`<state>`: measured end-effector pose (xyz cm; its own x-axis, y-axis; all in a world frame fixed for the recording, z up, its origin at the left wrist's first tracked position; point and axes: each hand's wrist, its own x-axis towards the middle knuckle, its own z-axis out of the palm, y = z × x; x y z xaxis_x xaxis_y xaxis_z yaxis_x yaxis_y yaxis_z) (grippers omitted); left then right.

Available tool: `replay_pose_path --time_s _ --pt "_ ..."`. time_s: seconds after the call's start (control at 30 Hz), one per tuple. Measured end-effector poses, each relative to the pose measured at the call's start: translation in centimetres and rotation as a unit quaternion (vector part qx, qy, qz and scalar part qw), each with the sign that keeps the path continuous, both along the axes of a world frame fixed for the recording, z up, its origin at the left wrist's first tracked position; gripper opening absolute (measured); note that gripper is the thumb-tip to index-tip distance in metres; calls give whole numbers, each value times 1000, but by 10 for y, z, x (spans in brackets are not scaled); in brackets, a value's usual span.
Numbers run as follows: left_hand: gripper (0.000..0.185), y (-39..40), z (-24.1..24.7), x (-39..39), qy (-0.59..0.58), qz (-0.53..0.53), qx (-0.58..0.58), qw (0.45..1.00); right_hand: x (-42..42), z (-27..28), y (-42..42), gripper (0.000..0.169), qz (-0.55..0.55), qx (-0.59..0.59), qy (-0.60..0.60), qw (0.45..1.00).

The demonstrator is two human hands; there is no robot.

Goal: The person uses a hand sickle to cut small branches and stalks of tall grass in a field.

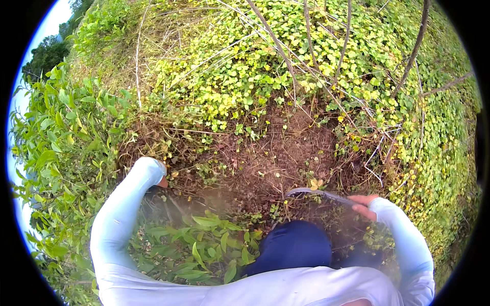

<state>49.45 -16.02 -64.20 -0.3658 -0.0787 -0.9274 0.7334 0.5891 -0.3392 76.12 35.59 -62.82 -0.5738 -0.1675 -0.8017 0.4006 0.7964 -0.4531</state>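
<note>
My right hand is closed on the dark handle end of a sickle. Its curved metal blade points left, just above the soil near my dark blue-clad knee, with a small yellowish leaf sprig at the blade. On the left, my left hand reaches down beside uprooted stems and dry weeds. The light sleeve hides most of it, so its fingers and anything in them cannot be made out. Between the hands lies reddish-brown soil with scattered plant bits.
Low yellow-green ground cover spreads beyond the soil. Bare woody stems rise through it at the top and right. A leafy bush stands at the left, and leafy shoots grow close to my body.
</note>
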Motion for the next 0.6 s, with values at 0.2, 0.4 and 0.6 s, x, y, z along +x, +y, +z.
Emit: replay_pose_path --time_s 0.2,0.4,0.6 --pt "11 -29 -5 14 230 -129 77 961 -18 33 -20 41 -46 48 58 996" --pt "33 59 -10 83 111 -186 178 960 -23 104 -11 42 -15 278 151 949" --pt "66 124 -50 103 -39 -106 460 881 -52 134 -28 36 166 399 194 881"
